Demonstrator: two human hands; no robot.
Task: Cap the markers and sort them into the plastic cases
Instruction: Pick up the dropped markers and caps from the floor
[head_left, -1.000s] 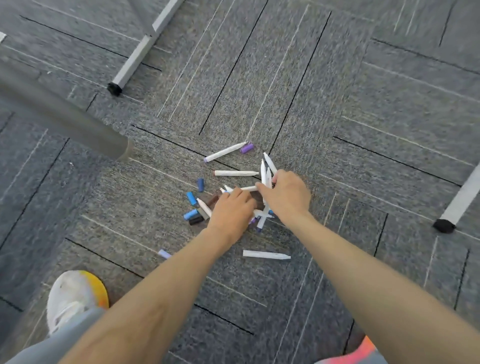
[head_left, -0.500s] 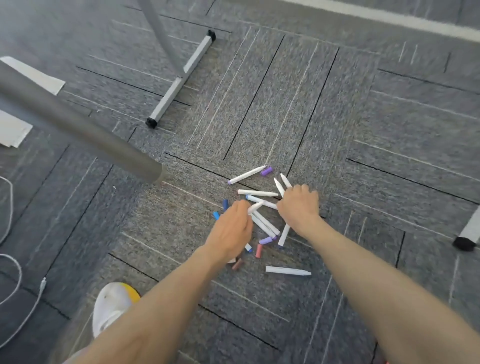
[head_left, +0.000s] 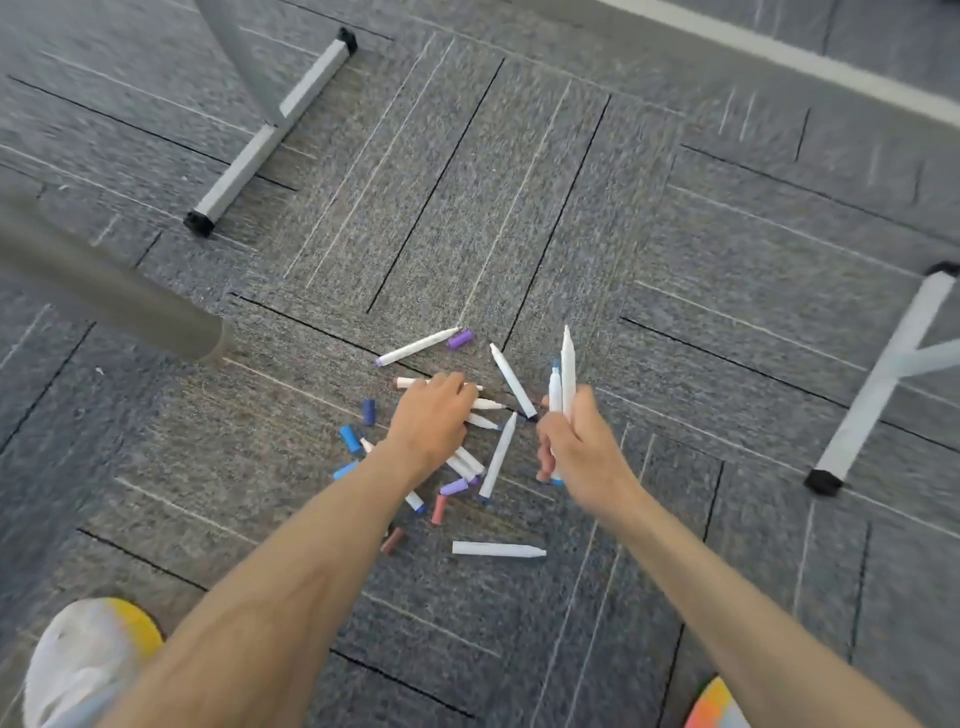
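Carpet floor (head_left: 675, 249): grey tiles, bearing a loose scatter of uncapped white markers and separate caps at centre of view.

Right hand (head_left: 579, 449): raised just right of the scatter. Fingers (head_left: 543, 460) wrapped round two held markers (head_left: 568, 371), side by side, tips up, the shorter blue-tipped.

Left hand (head_left: 431, 421): palm down on the middle of the scatter, fingers (head_left: 458, 385) bent onto several barrels. Grip on any one of them impossible to tell.

Loose markers on the carpet:
- lilac-ended marker (head_left: 415, 347), at the far edge, its tip just beside the purple cap (head_left: 460, 339)
- dark-tipped marker (head_left: 511, 382), slanting between the two hands
- blue-ended marker (head_left: 498, 457), slanting beside the left wrist
- lone marker (head_left: 497, 549), lying crosswise on the near side, apart from the rest
- further barrels partly hidden under the left hand and forearm

Loose caps:
- dark blue cap (head_left: 368, 411) and light blue cap (head_left: 350, 438), left of the left hand
- lilac cap (head_left: 454, 487), pink cap (head_left: 439, 509) and brown cap (head_left: 392, 540), on the near side by the forearm

Surroundings: grey foot bar (head_left: 270, 135) far left, white leg frame (head_left: 878, 384) at right, blurred grey tube (head_left: 104, 291) at left, white-and-yellow shoe (head_left: 88, 660) bottom left, orange shoe (head_left: 717, 706) at the bottom edge.
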